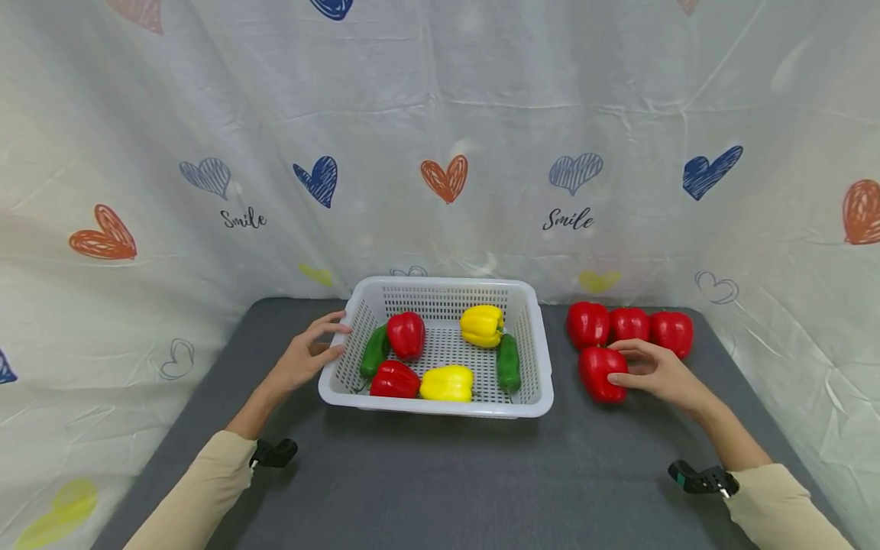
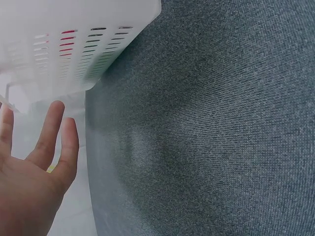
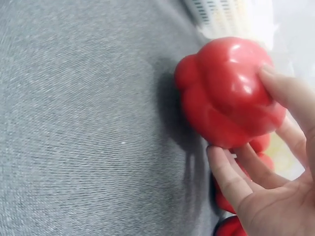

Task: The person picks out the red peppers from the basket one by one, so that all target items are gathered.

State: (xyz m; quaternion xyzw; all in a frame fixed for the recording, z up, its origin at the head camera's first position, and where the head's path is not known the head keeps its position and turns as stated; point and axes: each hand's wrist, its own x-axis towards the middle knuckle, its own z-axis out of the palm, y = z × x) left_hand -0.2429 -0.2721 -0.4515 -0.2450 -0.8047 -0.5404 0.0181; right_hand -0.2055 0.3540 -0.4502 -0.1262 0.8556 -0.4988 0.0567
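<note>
In the head view, my right hand [image 1: 656,373] grips a red bell pepper [image 1: 600,374], thumb on its near side and fingers around the far side. The right wrist view shows this pepper [image 3: 229,93] close up, with a shadow on the table beside it. My left hand [image 1: 305,357] is at the left rim of a white plastic basket [image 1: 440,407], fingers extended with the tips right at the edge. Inside the basket lie red bell peppers [image 1: 406,336], yellow bell peppers [image 1: 447,383] and long green peppers [image 1: 508,363].
Several more red bell peppers [image 1: 629,325] sit in a row behind the gripped one, at the right back of the grey table [image 1: 440,481]. Behind the table hangs a white curtain [image 1: 385,237] printed with hearts. Black straps [image 1: 701,479] are on both wrists.
</note>
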